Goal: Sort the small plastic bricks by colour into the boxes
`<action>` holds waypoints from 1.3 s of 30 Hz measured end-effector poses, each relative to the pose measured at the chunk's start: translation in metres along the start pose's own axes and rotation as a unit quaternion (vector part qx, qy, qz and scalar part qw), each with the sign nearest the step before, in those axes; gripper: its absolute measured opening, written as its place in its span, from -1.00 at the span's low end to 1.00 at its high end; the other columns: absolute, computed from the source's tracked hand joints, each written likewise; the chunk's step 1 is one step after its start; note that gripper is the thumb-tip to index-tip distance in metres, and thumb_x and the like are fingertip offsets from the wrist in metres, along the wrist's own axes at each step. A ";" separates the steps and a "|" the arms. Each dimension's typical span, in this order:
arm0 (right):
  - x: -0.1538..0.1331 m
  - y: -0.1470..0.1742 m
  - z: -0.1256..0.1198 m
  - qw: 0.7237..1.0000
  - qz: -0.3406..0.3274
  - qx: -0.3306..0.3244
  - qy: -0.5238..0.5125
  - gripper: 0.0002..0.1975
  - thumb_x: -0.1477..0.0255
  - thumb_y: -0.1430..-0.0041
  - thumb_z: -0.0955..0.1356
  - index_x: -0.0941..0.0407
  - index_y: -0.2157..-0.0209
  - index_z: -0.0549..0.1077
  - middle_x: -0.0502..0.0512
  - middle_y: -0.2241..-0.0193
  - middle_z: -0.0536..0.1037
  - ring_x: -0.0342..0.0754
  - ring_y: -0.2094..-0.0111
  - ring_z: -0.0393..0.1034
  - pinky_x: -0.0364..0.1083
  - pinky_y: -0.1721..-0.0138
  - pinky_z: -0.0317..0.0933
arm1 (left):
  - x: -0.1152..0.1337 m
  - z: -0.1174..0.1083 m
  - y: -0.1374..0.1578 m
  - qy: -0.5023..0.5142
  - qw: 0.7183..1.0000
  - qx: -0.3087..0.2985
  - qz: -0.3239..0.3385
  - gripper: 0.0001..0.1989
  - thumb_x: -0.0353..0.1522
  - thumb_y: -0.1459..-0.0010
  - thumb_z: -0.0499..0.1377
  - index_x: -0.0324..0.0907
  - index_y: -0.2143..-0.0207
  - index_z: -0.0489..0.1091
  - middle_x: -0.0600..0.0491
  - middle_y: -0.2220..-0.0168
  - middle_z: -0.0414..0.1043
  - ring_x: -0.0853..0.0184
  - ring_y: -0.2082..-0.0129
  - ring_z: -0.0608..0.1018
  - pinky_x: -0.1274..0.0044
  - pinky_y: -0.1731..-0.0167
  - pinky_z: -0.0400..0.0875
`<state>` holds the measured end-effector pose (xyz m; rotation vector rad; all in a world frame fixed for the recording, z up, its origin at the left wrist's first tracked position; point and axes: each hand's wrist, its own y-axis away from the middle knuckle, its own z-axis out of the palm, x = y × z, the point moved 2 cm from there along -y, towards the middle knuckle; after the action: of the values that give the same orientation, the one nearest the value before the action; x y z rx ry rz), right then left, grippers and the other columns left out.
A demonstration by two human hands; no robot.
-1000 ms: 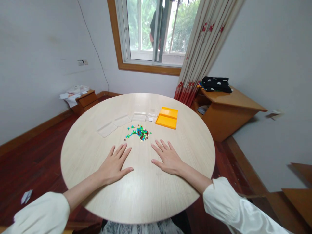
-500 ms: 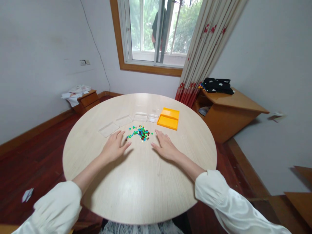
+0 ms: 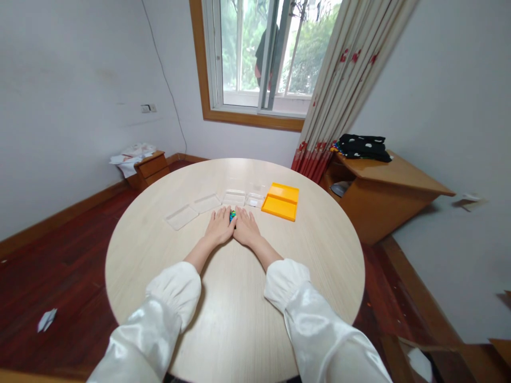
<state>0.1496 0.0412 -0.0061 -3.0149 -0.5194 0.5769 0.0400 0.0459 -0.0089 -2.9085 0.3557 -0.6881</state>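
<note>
Both hands lie side by side over a heap of small coloured pieces (image 3: 232,215), of which only a little green, blue and yellow shows in the gap between them. My left hand (image 3: 221,225) rests palm down with its fingers stretched forward. Its thumb meets the thumb side of my right hand (image 3: 246,226), which is also palm down with fingers extended. The rest of the pieces is hidden under the palms and fingers. Just beyond the fingertips stands a clear plastic tray (image 3: 234,197).
More clear trays, among them a tray at the left (image 3: 181,216), form an arc on the round table (image 3: 235,308). An open yellow case (image 3: 280,201) lies right of them. Behind the table are a curtain (image 3: 331,80) and a wooden cabinet (image 3: 403,175). Someone (image 3: 263,56) is outside the window.
My hands have come together from either side of the spread pieces and now cover most of them. The view has shifted slightly.
</note>
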 end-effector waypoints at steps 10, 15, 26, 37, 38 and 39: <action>0.003 -0.017 0.005 0.966 -0.104 0.106 -0.213 -0.47 0.64 -0.01 0.25 0.15 -0.07 0.26 0.22 -0.02 0.40 -0.01 -0.05 0.26 0.04 -0.10 0.08 | -0.010 0.003 -0.012 0.273 0.962 0.001 -0.004 -0.35 -0.07 -0.20 -0.19 -0.29 -0.21 -0.05 -0.20 -0.27 -0.07 0.23 -0.25 0.06 0.34 -0.21 -0.14; 0.015 -0.026 0.013 0.918 -0.036 0.129 -0.374 -0.65 0.54 -0.06 0.26 0.12 0.08 0.42 0.13 0.15 0.53 -0.06 0.22 0.44 0.01 0.11 0.30 | -0.022 0.000 -0.018 0.446 0.893 0.037 -0.035 -0.39 -0.02 -0.16 -0.13 -0.18 -0.14 0.08 -0.11 -0.25 0.02 0.26 -0.24 0.10 0.41 -0.18 -0.03; 0.041 -0.039 0.009 0.788 0.084 0.138 -0.594 -0.74 0.39 -0.05 0.29 0.21 0.25 0.49 0.21 0.25 0.57 -0.02 0.19 0.46 0.02 0.06 0.26 | -0.034 -0.004 -0.020 0.592 0.800 0.049 -0.088 -0.49 -0.03 -0.15 -0.10 -0.16 -0.01 0.17 -0.09 0.12 0.42 0.27 0.08 0.47 0.39 -0.01 0.26; -0.008 -0.016 0.006 0.988 -0.094 0.064 -0.103 -0.57 0.53 -0.19 0.16 0.23 -0.10 0.24 0.33 -0.07 0.33 0.00 -0.11 0.16 0.06 -0.17 -0.09 | 0.000 0.002 -0.014 0.247 0.967 0.050 -0.027 -0.47 -0.15 -0.23 -0.20 -0.29 -0.12 0.12 -0.21 -0.15 0.20 0.19 -0.17 0.24 0.28 -0.18 -0.03; -0.010 -0.015 0.006 0.988 -0.106 0.067 -0.093 -0.58 0.54 -0.18 0.17 0.23 -0.09 0.26 0.33 -0.04 0.36 -0.01 -0.09 0.19 0.04 -0.15 -0.05 | 0.003 0.002 -0.013 0.234 0.970 0.052 -0.026 -0.48 -0.16 -0.23 -0.21 -0.29 -0.11 0.13 -0.22 -0.13 0.22 0.18 -0.16 0.26 0.27 -0.16 0.00; -0.011 -0.014 0.007 0.986 -0.115 0.074 -0.093 -0.60 0.54 -0.17 0.18 0.24 -0.07 0.28 0.33 -0.01 0.39 -0.01 -0.06 0.22 0.02 -0.13 -0.01 | 0.005 0.001 -0.011 0.222 0.973 0.057 -0.026 -0.49 -0.17 -0.23 -0.21 -0.29 -0.08 0.16 -0.22 -0.11 0.25 0.17 -0.14 0.29 0.27 -0.14 0.04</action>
<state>0.1333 0.0509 -0.0074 -2.7258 -0.7812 0.8423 0.0471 0.0551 -0.0055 -2.6421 0.2711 -1.3251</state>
